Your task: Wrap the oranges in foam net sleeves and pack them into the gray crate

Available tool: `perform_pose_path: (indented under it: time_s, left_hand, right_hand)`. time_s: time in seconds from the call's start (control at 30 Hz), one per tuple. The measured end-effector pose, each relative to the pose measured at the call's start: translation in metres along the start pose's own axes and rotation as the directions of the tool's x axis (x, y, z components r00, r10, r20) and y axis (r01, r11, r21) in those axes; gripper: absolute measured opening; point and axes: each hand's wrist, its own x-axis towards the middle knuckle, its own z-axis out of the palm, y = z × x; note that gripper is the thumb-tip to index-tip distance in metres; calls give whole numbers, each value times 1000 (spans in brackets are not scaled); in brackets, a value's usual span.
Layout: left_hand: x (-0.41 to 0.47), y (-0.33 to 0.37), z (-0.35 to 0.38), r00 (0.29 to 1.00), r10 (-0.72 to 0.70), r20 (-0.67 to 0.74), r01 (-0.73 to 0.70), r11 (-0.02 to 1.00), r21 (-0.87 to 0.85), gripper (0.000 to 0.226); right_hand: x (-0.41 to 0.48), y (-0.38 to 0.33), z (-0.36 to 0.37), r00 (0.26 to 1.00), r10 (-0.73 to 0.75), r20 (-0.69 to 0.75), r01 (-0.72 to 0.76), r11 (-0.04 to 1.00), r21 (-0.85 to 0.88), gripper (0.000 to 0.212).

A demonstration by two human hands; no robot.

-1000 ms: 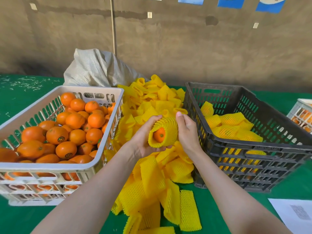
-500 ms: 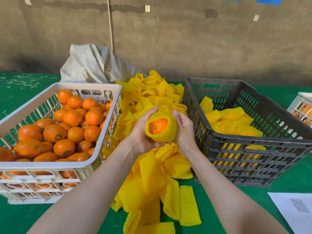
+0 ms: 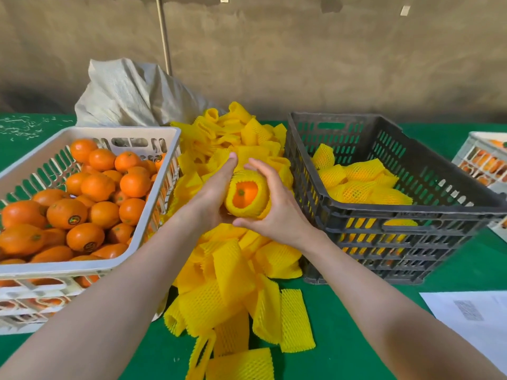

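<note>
Both hands hold one orange (image 3: pixel 245 194) wrapped in a yellow foam net sleeve (image 3: pixel 255 209) above the sleeve pile; its open end faces me. My left hand (image 3: pixel 212 196) cups it from the left with fingers stretched up. My right hand (image 3: pixel 274 207) curls round its right side, thumb under it. A white crate (image 3: pixel 153 204) at the left is full of bare oranges (image 3: pixel 93 187). The gray crate (image 3: pixel 411 215) at the right holds several sleeved oranges (image 3: pixel 359 182).
A heap of loose yellow sleeves (image 3: pixel 233 283) covers the green table (image 3: pixel 356 338) between the crates. A pale woven sack (image 3: pixel 129 94) lies behind. A white paper sheet (image 3: pixel 472 316) lies at the lower right, and another white crate (image 3: pixel 482 160) sits at the far right edge.
The sleeve has been pulled further over the orange and now hugs it. My right hand has shifted from the sleeve's side to wrap round it, thumb underneath. The view tilted down slightly.
</note>
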Motion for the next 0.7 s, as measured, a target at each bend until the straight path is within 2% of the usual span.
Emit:
perform_pose_path:
  time_s: [0.1, 0.2, 0.27, 0.3, 0.37, 0.43, 0.57, 0.63, 0.7]
  left_hand:
    - [2, 1, 7, 995, 51, 90, -51, 999, -3, 45]
    - [3, 3, 10, 980, 48, 195, -39, 998, -49, 60]
    - [4, 2, 16, 988, 45, 147, -45, 999, 0, 59]
    - [5, 0, 19, 994, 69, 83, -73, 997, 38, 51]
    - [7, -5, 28, 985, 168, -47, -163, 983, 87, 29]
    - [11, -11, 38, 959, 274, -77, -265, 958, 108, 19]
    - [22, -8, 72, 934, 340, -112, -317, 931, 180, 25]
    - [31, -5, 93, 925, 365, -104, -324, 903, 280, 25]
    - [41, -10, 114, 896, 440, -56, -368, 809, 459, 34]
  right_hand:
    - [3, 1, 0, 995, -60, -75, 55, 997, -60, 84]
    - [8, -4, -8, 977, -9, -211, 13, 1000, 16, 73]
    - [14, -8, -15, 940, 82, -331, -37, 989, 140, 67]
    - [17, -8, -20, 919, 124, -374, -50, 978, 201, 66]
    - [21, -4, -30, 898, 192, -396, -75, 953, 293, 65]
    - [22, 2, -38, 904, 224, -364, -108, 944, 311, 63]
    - [24, 14, -56, 895, 242, -374, -118, 938, 325, 65]
    - [30, 24, -77, 853, 301, -427, -147, 923, 357, 65]
    - [37, 39, -104, 791, 391, -471, -237, 905, 353, 60]
